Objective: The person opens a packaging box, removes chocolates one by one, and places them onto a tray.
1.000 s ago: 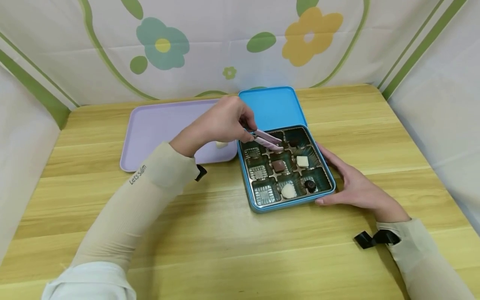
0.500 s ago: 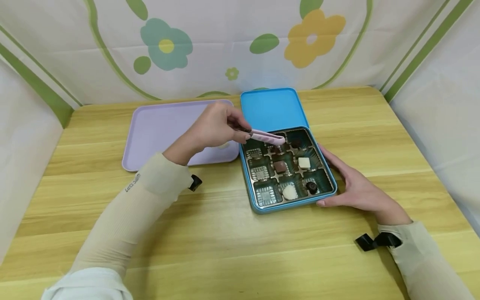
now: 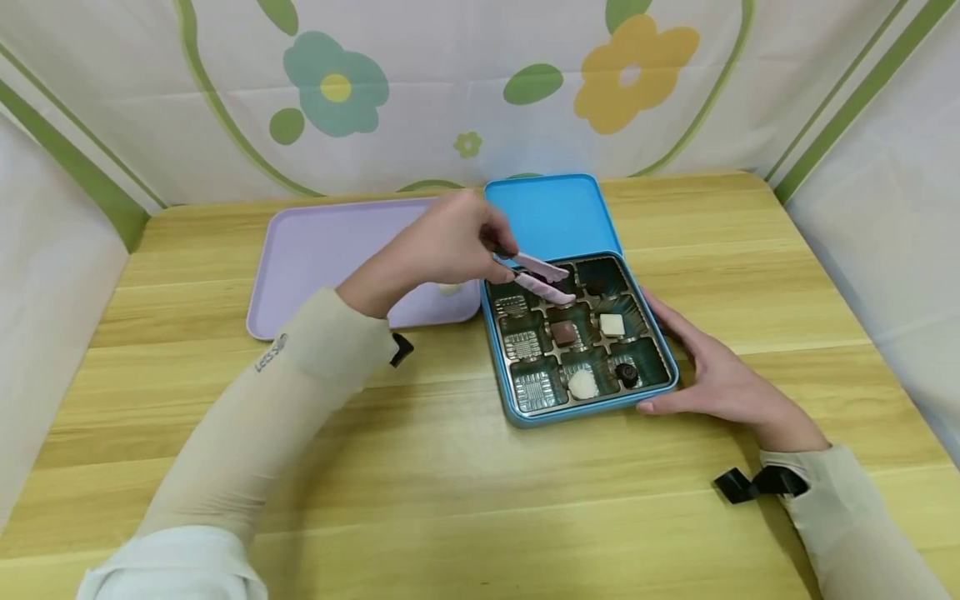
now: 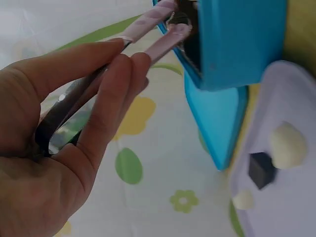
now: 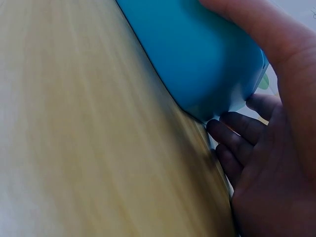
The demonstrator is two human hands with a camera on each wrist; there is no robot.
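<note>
My left hand [image 3: 457, 242] pinches a pair of metal tongs [image 4: 74, 106] with pink tips. In the head view the pink tips [image 3: 546, 289] stand apart over the back middle compartment of a blue tin [image 3: 504, 392]; what lies between them is too dark to tell. The tin's divided insert holds a brown square chocolate [image 3: 564, 333], a white square [image 3: 612, 325], a white round piece [image 3: 582, 384] and a dark round chocolate [image 3: 627, 375]. My right hand [image 3: 712, 379] holds the tin's right side, thumb at the front corner and fingers along the side.
A lilac tray [image 3: 300, 258] lies left of the tin; in the left wrist view it bears a dark cube [image 4: 261, 170] and white pieces [image 4: 289, 145]. The blue lid [image 3: 551, 217] lies behind the tin. A flowered cloth [image 3: 420, 108] stands behind the wooden table [image 3: 450, 500].
The tongs' tips came together over the back middle compartment half a second ago and are apart again now. My left hand moved slightly left, then back right. My right hand stays at the tin.
</note>
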